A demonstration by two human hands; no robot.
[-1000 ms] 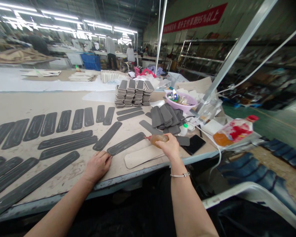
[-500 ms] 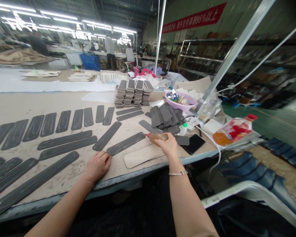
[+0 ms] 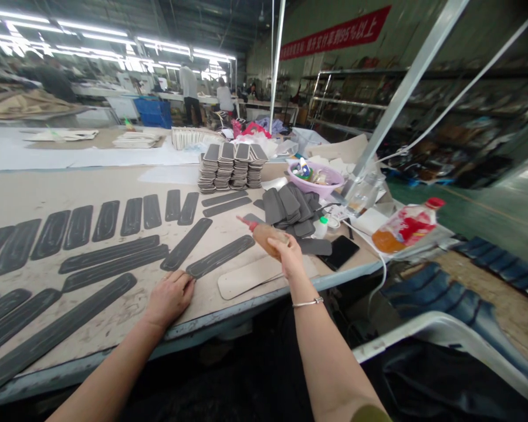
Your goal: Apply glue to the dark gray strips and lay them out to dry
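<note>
My right hand (image 3: 287,253) is wrapped round a glue bottle (image 3: 266,237) of cloudy amber colour, its red nozzle raised and pointing to the upper left. Below the nozzle lies a dark grey strip (image 3: 220,256) with a shiny line along its edge. At that strip's lower left end, my left hand (image 3: 172,296) rests on the table with fingers curled together; what they press or hold is too small to tell. Pale strips (image 3: 246,276) lie under the bottle. Several dark strips with shiny lines (image 3: 108,220) are spread to the left.
Stacked grey-topped pieces (image 3: 233,167) stand behind the strips. A loose grey pile (image 3: 288,205), a purple basket (image 3: 319,186), a black phone (image 3: 339,252) and a red-capped jug (image 3: 407,225) are at the right. A slanted metal pole (image 3: 405,88) rises there. People are in the background.
My right hand has lifted the bottle, and its nozzle has come off the strip's right end and now points up. My left hand stays by the strip. The whole view has shifted slightly.
</note>
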